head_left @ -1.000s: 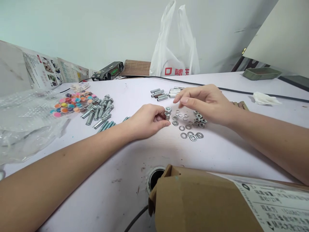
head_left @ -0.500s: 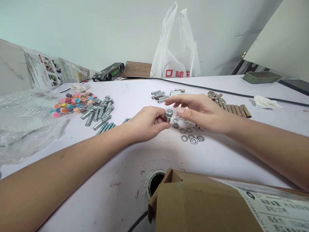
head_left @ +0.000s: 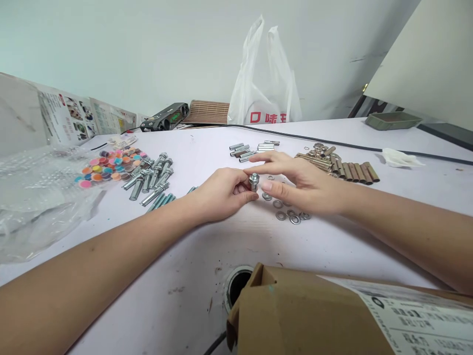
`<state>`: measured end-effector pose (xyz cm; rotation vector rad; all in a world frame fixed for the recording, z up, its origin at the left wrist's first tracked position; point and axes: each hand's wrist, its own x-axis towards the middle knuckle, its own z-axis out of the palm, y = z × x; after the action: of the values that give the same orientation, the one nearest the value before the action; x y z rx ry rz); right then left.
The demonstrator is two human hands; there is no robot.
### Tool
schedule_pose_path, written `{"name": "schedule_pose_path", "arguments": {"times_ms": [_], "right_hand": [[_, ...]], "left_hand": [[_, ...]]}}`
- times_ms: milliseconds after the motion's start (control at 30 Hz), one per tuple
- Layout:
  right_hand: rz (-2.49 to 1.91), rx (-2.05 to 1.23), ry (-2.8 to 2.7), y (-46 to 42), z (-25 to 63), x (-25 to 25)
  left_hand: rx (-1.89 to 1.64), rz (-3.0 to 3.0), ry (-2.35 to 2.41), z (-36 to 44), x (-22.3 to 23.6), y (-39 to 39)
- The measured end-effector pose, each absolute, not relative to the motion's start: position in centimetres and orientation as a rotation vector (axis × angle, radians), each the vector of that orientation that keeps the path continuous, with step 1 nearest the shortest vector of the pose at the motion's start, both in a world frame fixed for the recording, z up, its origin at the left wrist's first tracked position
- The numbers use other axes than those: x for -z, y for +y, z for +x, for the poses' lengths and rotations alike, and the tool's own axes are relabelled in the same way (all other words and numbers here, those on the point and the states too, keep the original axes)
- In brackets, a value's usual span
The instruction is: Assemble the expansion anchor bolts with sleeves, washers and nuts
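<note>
My left hand point(head_left: 225, 195) is closed around an upright metal bolt point(head_left: 253, 180), with its nut and washer end showing above the fingers. Just right of the bolt, my right hand point(head_left: 295, 180) is open, thumb and forefinger apart on either side of the bolt's top; whether a fingertip touches it I cannot tell. Under and in front of that hand lie several loose washers point(head_left: 294, 219). Metal sleeves point(head_left: 242, 152) lie behind the hands. To the left is a pile of assembled bolts point(head_left: 153, 177), with bare threaded rods point(head_left: 161, 201) partly hidden by my left arm.
Colourful round caps point(head_left: 96, 169) and clear plastic wrap point(head_left: 40, 197) lie at the left. Brass-coloured sleeves point(head_left: 356, 172) are at the right, near a crumpled tissue point(head_left: 399, 158). A cardboard box point(head_left: 314, 305) covers the front edge beside a cable hole point(head_left: 238, 283). A white bag point(head_left: 264, 93) stands behind.
My right hand has moved slightly left, and its fingers have come closer around the bolt's top. My left hand still holds the bolt. The camera view has shifted slightly.
</note>
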<state>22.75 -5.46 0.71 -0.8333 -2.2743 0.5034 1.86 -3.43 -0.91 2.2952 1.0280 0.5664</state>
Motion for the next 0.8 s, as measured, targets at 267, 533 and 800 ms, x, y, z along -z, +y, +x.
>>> {"name": "schedule_pose_path", "arguments": {"times_ms": [267, 533, 800], "right_hand": [[-0.797, -0.332, -1.938, -5.3, 23.5, -0.3], [-1.074, -0.224, -2.016, -5.2, 23.5, -0.2], [-1.162, -0.15, -2.004, -4.9, 23.7, 0.9]], "left_hand": [[-0.504, 2.298, 1.083, 1.6, 0.7, -3.1], [-0.485, 2.125, 1.104, 1.0, -0.8, -2.8], [-0.171, 2.326, 1.503, -2.7, -7.4, -2.4]]}}
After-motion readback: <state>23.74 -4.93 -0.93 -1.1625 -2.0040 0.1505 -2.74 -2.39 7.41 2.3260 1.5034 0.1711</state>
